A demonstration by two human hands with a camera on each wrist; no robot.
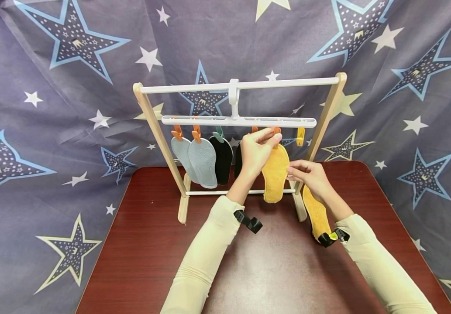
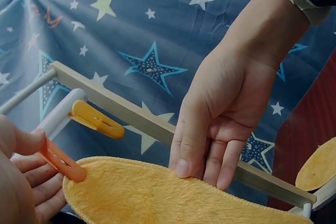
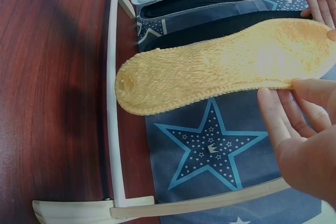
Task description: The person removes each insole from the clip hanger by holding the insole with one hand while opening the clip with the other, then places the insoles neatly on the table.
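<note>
A fuzzy yellow insole [image 1: 275, 174] hangs toe-up from an orange clothespin [image 2: 64, 160] on the white hanger bar [image 1: 201, 121]. My left hand [image 1: 254, 152] is at the top of it, pinching the clothespin between thumb and fingers. Lower down, my right hand [image 1: 312, 176] holds the insole's right edge, thumb on the fuzzy face and fingers behind, as the right wrist view shows. Just left of this insole hangs a black one [image 3: 205, 30], mostly hidden by my left hand in the head view. A yellow clothespin [image 1: 301, 136] at the bar's right end holds nothing.
Two light grey insoles [image 1: 203, 163] and a black insole [image 1: 222, 159] hang at the left from clothespins. A wooden stand [image 1: 162, 141] with a white top rod [image 1: 288, 83] carries the hanger. Another yellow insole [image 1: 316, 211] lies on the red-brown table [image 1: 150, 244], beside the stand's right foot.
</note>
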